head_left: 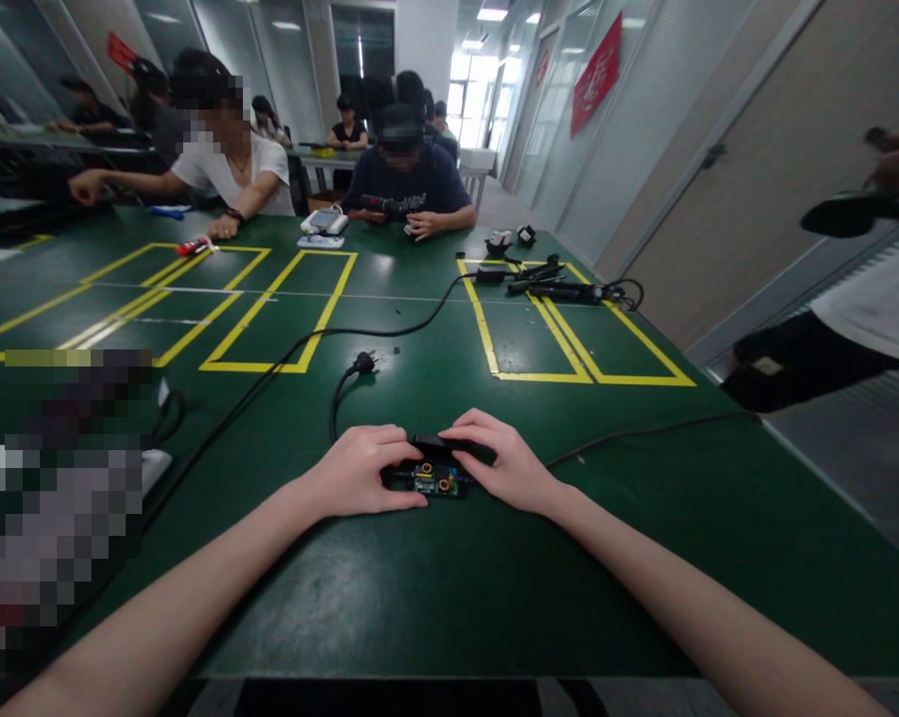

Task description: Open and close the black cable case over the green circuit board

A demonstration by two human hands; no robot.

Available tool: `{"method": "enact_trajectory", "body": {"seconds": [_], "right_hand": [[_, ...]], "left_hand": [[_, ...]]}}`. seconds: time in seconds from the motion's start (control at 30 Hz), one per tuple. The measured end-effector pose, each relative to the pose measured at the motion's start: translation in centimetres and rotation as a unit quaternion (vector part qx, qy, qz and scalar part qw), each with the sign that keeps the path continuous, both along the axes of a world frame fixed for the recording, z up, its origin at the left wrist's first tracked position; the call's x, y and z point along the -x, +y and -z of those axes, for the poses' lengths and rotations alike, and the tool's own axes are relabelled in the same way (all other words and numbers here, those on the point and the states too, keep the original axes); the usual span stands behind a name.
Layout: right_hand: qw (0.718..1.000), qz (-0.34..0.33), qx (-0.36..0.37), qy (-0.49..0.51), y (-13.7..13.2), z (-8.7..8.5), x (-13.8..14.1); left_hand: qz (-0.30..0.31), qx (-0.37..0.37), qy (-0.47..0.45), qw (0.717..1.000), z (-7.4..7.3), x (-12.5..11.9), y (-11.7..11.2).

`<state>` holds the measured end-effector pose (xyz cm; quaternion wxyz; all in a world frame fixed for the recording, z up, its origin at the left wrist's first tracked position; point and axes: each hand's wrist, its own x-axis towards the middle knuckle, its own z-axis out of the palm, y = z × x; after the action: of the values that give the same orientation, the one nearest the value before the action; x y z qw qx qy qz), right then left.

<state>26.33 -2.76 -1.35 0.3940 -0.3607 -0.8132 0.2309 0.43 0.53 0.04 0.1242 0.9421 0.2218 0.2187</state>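
An opened black power adapter lies on the green table in front of me, its circuit board (432,482) with copper-wound coils facing up. My left hand (355,470) closes around the adapter's left end, thumb at the near side and fingers at the far side. Just behind the board, a black casing cover (429,444) stands tilted, pinched by the fingers of my right hand (510,461). The right fingertips partly hide the cover. From the adapter's left end region a cord leads to a black mains plug (364,363); another cord (643,430) runs off to the right.
A long black cable (322,332) crosses the table. Yellow tape outlines (277,368) mark its surface. Black adapters and cords (561,289) lie at the back right. Co-workers (411,179) sit across the table, and another person (867,289) stands at right.
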Motion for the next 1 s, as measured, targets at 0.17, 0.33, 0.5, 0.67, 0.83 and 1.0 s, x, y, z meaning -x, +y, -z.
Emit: {"method": "enact_trajectory", "body": {"seconds": [0.17,0.33,0.5,0.67,0.83,1.0], "right_hand": [[0.995,-0.004,0.087,0.053,-0.1,-0.8,-0.3],[0.989,-0.027,0.122,0.081,-0.2,-0.8,-0.6],[0.983,-0.072,0.145,0.087,-0.2,-1.0,-0.7],[0.981,-0.109,0.139,0.082,-0.2,-1.3,-0.7],[0.990,-0.117,0.070,0.033,-0.3,-1.3,-0.8],[0.990,-0.144,0.007,0.008,-0.6,-1.0,-0.5]], "left_hand": [[0.003,0.002,-0.022,1.000,-0.2,-0.1,-0.2],[-0.028,0.029,-0.022,0.999,-0.2,-0.2,-0.2],[-0.047,0.071,-0.010,0.996,-0.3,-0.2,-0.2],[-0.051,0.084,-0.014,0.995,-0.3,-0.3,-0.3],[-0.054,0.084,-0.013,0.995,0.1,-0.3,-0.3],[-0.038,0.066,-0.018,0.997,0.0,-0.3,-0.5]]}}
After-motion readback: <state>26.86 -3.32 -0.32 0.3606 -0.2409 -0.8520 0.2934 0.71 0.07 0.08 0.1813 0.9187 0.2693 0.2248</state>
